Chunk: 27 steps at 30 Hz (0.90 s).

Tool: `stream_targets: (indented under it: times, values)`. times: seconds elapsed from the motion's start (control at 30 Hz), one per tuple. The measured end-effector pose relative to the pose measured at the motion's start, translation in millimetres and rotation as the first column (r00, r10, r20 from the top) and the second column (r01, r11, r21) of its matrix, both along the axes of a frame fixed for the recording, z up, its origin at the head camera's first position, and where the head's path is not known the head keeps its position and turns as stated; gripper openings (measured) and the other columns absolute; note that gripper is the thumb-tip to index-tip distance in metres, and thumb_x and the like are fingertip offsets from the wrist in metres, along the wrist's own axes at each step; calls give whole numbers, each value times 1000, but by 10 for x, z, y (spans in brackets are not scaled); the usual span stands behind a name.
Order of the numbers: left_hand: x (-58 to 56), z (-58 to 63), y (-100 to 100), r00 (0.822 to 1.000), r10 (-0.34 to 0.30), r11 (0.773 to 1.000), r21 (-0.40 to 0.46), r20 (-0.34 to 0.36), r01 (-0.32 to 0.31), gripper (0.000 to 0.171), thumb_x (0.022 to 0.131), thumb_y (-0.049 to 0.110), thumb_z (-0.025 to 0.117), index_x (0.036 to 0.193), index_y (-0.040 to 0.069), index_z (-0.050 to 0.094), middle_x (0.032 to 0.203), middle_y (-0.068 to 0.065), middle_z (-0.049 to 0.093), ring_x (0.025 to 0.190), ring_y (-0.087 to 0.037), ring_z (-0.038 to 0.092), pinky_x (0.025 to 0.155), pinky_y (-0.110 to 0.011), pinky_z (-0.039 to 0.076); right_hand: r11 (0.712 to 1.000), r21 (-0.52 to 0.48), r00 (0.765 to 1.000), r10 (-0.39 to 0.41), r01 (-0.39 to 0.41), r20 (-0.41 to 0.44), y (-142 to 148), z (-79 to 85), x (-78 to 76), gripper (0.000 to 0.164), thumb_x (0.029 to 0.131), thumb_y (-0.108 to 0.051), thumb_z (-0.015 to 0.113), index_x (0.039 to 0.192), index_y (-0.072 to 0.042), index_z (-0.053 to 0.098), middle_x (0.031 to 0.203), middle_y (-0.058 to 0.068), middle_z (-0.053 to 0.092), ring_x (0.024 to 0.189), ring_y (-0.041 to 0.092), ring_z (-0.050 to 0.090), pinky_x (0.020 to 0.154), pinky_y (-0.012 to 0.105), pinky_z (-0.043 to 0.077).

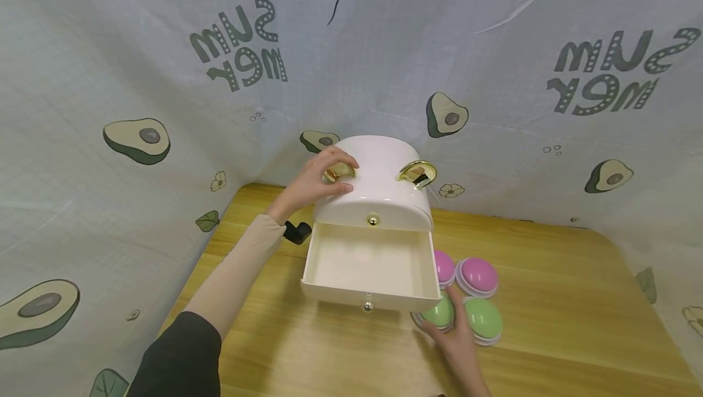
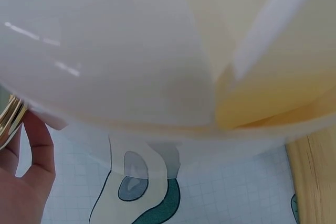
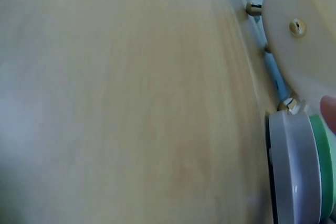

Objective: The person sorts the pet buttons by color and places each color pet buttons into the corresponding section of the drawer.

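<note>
Green button (image 1: 440,312) at the frame's lower right, pinched by the right hand (image 1: 457,335), looks light but slippery, best held by its rim (image 3: 296,171), and the left hand (image 1: 314,182) grips a gold ear (image 1: 342,171).

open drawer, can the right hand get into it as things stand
Probably yes: the right hand is close beside the open drawer, and nothing covers the drawer's front part, though that hand grips a green-domed disc.

a pale cloth (image 1: 384,80) printed with avocados (image 1: 137,141) and mirrored lettering (image 1: 238,46) surrounds a wood-grained table (image 1: 560,287).
</note>
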<state>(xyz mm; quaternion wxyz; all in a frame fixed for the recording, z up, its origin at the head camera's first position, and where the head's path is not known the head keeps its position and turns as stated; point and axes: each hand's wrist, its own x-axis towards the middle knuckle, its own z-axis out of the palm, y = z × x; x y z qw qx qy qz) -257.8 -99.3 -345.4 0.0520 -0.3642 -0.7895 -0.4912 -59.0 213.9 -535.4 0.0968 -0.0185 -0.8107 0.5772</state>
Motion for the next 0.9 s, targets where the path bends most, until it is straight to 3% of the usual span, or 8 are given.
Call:
stream_targets:
  times: [0.1, 0.2, 0.33, 0.67, 0.9]
  values:
    - [-2, -1, -4, 1000, 4, 1000, -8, -4, -4, 33, 83, 13, 76, 113, 8, 64, 115, -4, 52, 109, -19, 47, 84, -37, 47, 998, 51, 999, -28, 27, 16, -36, 10, -18, 95, 69, 0, 82, 146, 2, 27, 144, 28, 33, 127, 41, 35, 96, 7, 24]
    - [-4, -5, -2, 1000, 5, 1000, -12, -7, -5, 33, 82, 13, 76, 113, 9, 64, 114, -2, 52, 108, -16, 47, 83, -34, 47, 995, 86, 998, -47, 43, 47, -62, 18, -25, 95, 69, -1, 82, 146, 4, 26, 142, 29, 34, 127, 42, 36, 105, 29, 28]
    - [-8, -5, -2, 1000, 2, 1000, -13, -8, -2, 33, 82, 13, 76, 113, 9, 64, 114, -1, 52, 108, -15, 47, 83, -34, 47, 992, 112, 996, -66, 59, 61, -84, 21, -29, 92, 68, -1, 83, 143, 6, 30, 139, 31, 37, 124, 45, 40, 102, 54, 28]
    - [-4, -2, 13, 1000, -2, 1000, -11, 0, 2, 34, 83, 15, 76, 114, 9, 64, 115, -2, 53, 109, -17, 47, 84, -36, 47, 992, 75, 985, -112, 103, 129, -71, 25, 10, 90, 64, 2, 83, 141, 0, 38, 138, 26, 42, 123, 41, 41, 102, 54, 29]
    - [-8, -9, 4, 1000, 3, 1000, -9, 1, -3, 34, 82, 13, 76, 113, 9, 64, 114, -1, 52, 108, -16, 46, 83, -34, 47, 995, 58, 984, -88, 80, 152, -46, 88, 81, 91, 66, -1, 83, 144, -1, 36, 141, 26, 39, 126, 42, 38, 103, 56, 26]
